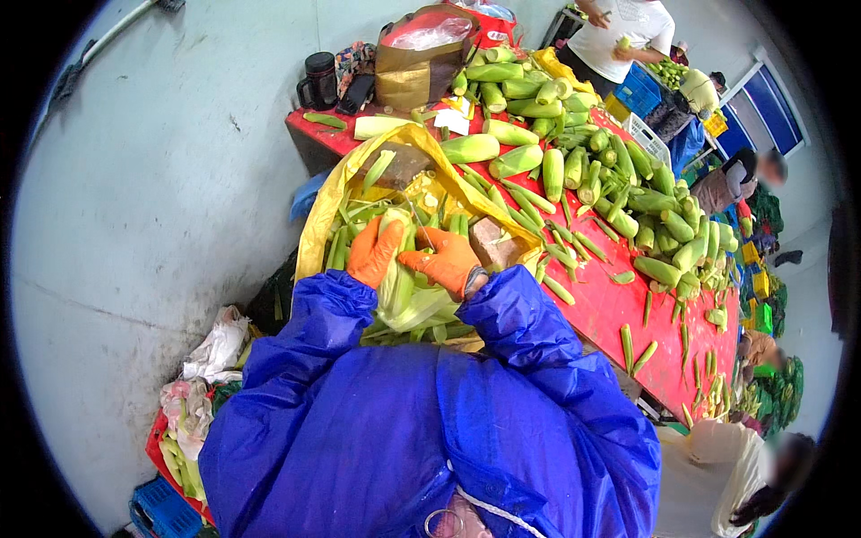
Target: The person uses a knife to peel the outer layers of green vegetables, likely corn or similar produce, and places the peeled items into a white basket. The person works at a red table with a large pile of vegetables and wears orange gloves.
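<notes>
Orange gloves cover both hands, which meet over a yellow sack (316, 226) with its mouth spread wide. An ear of corn (395, 285) in pale green husk stands between them, loose leaves fanning out below. My left hand (372, 253) is closed around the ear's left side. From the other side my right hand (445, 258) pinches the same ear's husk, thumb and fingers drawn together. Stripped green husks (337, 249) lie inside the sack around the ear. A brick (495, 242) rests at the sack's right inner side, close to my right hand.
Unhusked corn (619, 184) is heaped along the red table (596, 300), among scattered husk pieces. A black flask (319, 82) and a brown bag (414, 65) stand at the far end. A blue crate (161, 509) sits low left. Several people work to the right.
</notes>
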The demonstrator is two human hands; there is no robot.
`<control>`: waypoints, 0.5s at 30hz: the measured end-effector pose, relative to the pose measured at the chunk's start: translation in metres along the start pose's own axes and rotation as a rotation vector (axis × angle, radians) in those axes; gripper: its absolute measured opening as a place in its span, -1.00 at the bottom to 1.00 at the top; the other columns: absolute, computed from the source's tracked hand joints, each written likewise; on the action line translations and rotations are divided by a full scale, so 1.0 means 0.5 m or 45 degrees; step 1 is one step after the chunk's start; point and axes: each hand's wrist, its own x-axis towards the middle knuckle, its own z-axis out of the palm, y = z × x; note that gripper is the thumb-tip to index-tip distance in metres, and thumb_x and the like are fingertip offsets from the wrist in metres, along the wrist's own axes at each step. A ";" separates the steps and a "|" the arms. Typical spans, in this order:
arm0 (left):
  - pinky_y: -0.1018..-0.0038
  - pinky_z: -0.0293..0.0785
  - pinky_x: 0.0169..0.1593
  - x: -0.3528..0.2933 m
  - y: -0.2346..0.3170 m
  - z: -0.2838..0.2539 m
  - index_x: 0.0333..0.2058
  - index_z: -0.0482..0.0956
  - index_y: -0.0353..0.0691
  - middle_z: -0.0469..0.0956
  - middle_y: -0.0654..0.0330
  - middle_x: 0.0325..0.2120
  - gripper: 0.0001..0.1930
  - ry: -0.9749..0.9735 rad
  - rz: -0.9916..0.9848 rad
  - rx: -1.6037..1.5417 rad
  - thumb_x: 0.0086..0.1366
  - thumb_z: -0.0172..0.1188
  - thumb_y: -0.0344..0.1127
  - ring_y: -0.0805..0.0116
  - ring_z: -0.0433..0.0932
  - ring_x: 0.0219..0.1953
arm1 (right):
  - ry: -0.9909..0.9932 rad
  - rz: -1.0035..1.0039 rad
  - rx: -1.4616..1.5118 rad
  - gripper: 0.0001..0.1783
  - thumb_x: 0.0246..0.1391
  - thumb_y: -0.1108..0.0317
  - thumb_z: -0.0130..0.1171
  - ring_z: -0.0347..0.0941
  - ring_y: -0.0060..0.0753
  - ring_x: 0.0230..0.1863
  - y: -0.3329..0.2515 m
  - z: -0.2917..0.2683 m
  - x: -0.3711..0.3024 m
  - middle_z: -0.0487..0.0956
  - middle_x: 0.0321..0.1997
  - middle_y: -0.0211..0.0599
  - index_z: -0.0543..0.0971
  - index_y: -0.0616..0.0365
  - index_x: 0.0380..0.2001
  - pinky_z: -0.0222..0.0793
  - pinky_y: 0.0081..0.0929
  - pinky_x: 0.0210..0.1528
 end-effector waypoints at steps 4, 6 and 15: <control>0.48 0.31 0.06 -0.013 -0.039 -0.007 0.06 0.41 -0.35 0.51 0.15 -0.11 -0.44 -0.062 -0.105 -0.063 0.32 0.11 0.05 0.40 0.42 -0.05 | 0.035 0.039 0.143 -0.72 -0.11 0.29 0.26 0.41 -0.55 -0.64 0.036 0.009 0.015 0.53 -0.58 -0.33 0.60 0.26 -0.34 0.35 -0.51 -0.58; 0.48 0.31 0.06 -0.015 -0.036 -0.004 0.07 0.41 -0.35 0.50 0.15 -0.10 -0.44 -0.083 -0.106 -0.033 0.32 0.12 0.03 0.40 0.42 -0.05 | 0.113 0.058 0.245 -0.79 -0.12 0.37 0.21 0.39 -0.54 -0.68 0.052 0.017 0.024 0.52 -0.62 -0.32 0.59 0.28 -0.40 0.32 -0.51 -0.62; 0.50 0.31 0.08 -0.025 -0.027 0.006 0.13 0.38 -0.29 0.49 0.18 -0.06 -0.42 -0.185 -0.235 -0.380 0.34 0.07 0.06 0.42 0.42 -0.04 | 0.192 0.240 0.565 -0.91 -0.13 0.51 0.10 0.34 -0.44 -0.80 0.053 0.003 0.011 0.46 -0.69 -0.29 0.53 0.29 -0.49 0.24 -0.50 -0.71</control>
